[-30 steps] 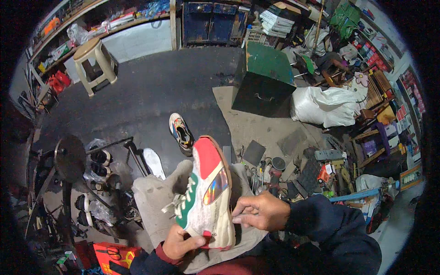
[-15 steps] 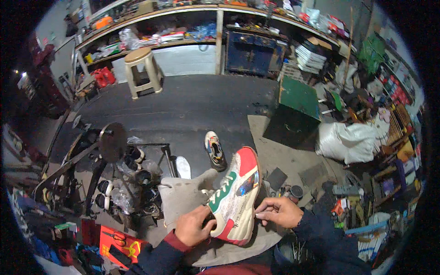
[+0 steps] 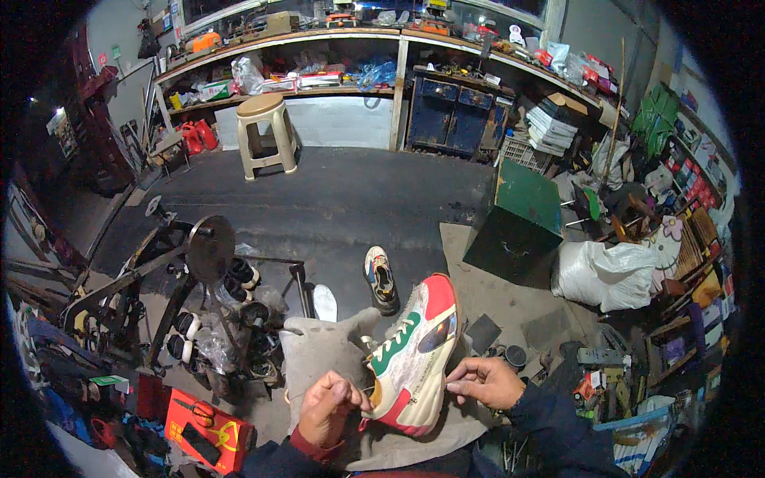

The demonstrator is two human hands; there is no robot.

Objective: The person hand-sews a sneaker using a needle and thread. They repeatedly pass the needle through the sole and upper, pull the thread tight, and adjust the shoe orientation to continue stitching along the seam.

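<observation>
A multicoloured sneaker [image 3: 410, 362] with a red toe, green side and cream sole rests on a grey cloth [image 3: 327, 350] over my lap, its toe pointing away. My left hand [image 3: 325, 408] is closed in a pinch at the heel opening. Whatever its fingertips hold is too small to make out. On the other side, my right hand [image 3: 490, 382] pinches thumb and forefinger together beside the sole edge. Anything thin between those fingers cannot be seen clearly. Farther off, a similar sneaker [image 3: 381, 279] stands upright on the floor.
A black metal machine with a round wheel [image 3: 210, 248] stands to the left. A white insole [image 3: 324, 303] lies near the cloth. Scissors [image 3: 194, 410] lie on a red box at lower left. A green cabinet [image 3: 522, 199], a white sack [image 3: 606, 279] and a stool [image 3: 265, 135] stand farther away.
My left hand has lifted off the heel's side and now pinches at the heel opening. The sneaker has shifted slightly, and the head view has tilted up a little.
</observation>
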